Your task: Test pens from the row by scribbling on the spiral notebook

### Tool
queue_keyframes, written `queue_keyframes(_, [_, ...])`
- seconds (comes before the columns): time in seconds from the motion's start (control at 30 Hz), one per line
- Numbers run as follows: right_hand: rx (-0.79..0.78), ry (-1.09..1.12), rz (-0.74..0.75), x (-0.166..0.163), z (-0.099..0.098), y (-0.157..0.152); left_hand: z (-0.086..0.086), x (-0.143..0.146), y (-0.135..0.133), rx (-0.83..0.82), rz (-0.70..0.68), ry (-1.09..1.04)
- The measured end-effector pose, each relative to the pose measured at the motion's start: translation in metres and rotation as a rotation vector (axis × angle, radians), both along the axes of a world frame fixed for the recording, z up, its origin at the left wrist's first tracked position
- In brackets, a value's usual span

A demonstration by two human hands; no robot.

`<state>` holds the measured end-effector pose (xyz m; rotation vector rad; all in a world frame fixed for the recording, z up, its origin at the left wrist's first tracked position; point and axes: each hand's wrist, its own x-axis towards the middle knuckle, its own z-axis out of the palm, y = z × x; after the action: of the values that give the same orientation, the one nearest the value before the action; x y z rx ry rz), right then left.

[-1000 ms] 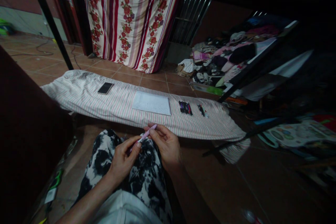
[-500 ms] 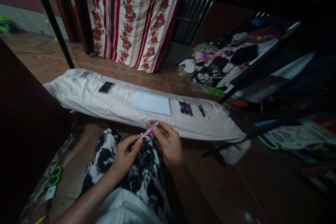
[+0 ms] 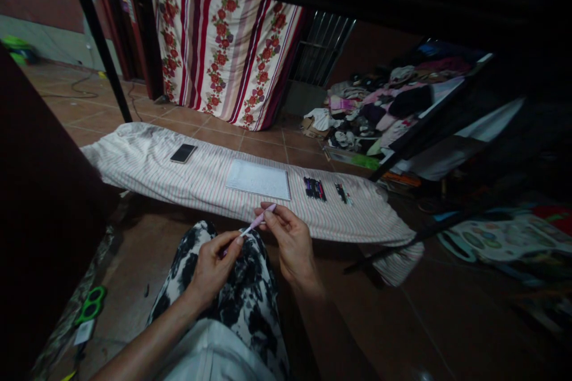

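Note:
Above my knees I hold a slim lilac pen (image 3: pixel 256 224), tilted up to the right, with both hands. My right hand (image 3: pixel 294 245) pinches its lilac upper part between thumb and fingers. My left hand (image 3: pixel 217 263) is closed around the lower end, and a whitish stretch of the pen shows between the two hands. A spiral notebook (image 3: pixel 258 178) with a pale page lies just beyond my hands on the striped cloth (image 3: pixel 205 187). To its right are a row of several pens (image 3: pixel 315 189) and a smaller group of pens (image 3: pixel 343 194).
A dark phone (image 3: pixel 183 153) lies on the cloth to the left. Black metal bars (image 3: pixel 96 41) frame the view. A floral curtain (image 3: pixel 227 53) hangs behind, with a heap of clothes (image 3: pixel 379 101) at right. Green-handled scissors (image 3: pixel 90 305) are low on the left.
The right hand has shifted slightly up and right with the lilac part, and more of the whitish stretch shows between the hands. The camera view has tilted slightly.

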<state>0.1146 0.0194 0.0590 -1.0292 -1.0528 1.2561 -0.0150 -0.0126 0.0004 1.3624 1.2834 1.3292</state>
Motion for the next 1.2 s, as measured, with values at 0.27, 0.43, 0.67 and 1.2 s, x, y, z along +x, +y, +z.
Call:
queue_keyframes(0.27, [0.004,0.048,0.024,-0.001,-0.001,0.016,0.002,-0.002,0.006,-0.019,0.025,-0.003])
queue_keyframes(0.43, [-0.014,0.063,0.003,0.001,-0.004,0.039,-0.002,-0.001,0.028,-0.030,0.044,-0.014])
queue_keyframes(0.67, [-0.102,0.103,-0.045,0.016,-0.013,0.089,-0.015,0.016,0.078,-0.093,0.015,-0.044])
queue_keyframes(1.2, [-0.184,0.064,-0.161,0.060,-0.056,0.217,-0.052,0.059,0.203,-0.205,-0.006,-0.084])
